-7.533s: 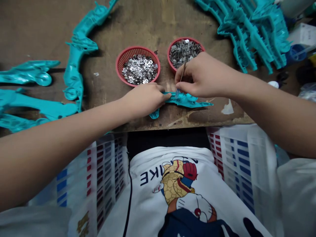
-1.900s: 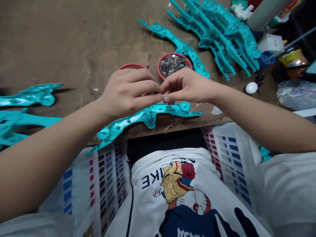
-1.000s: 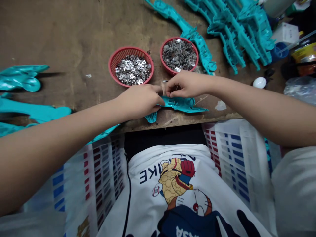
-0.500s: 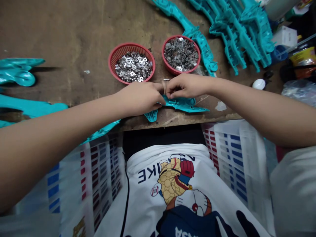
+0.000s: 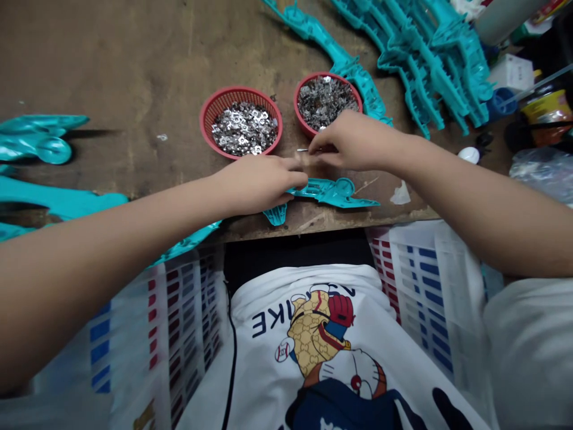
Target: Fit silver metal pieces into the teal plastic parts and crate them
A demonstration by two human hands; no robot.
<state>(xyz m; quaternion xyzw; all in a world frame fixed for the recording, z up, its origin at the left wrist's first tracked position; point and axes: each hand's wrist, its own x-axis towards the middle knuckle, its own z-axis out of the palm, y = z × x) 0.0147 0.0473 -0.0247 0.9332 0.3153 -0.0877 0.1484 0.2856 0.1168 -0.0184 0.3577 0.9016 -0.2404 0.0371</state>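
My left hand (image 5: 264,184) is closed over a turquoise plastic part (image 5: 333,192) lying near the table's front edge. Its fingers hide the part's middle; a short tail pokes out below them. My right hand (image 5: 347,140) is just above and to the right, at the near rim of the right red basket (image 5: 304,122), which is heaped with small metal pieces (image 5: 324,98). Its fingers are curled together, and what they hold, if anything, is hidden. A thin shiny metal object (image 5: 302,150) shows by the right fingertips. Another red basket (image 5: 205,128) with flat silvery pieces (image 5: 246,128) stands beyond my left hand.
More turquoise parts (image 5: 425,65) are lined up at the back right, and others (image 5: 58,197) lie at the left. White plastic crates (image 5: 425,286) flank my lap below the table edge. A clear scrap (image 5: 400,193) and a white round object (image 5: 468,155) lie at the right.
My right hand has lifted off the turquoise part and moved up and right to the right basket's rim. My left hand stays on the part. The view has shifted slightly.
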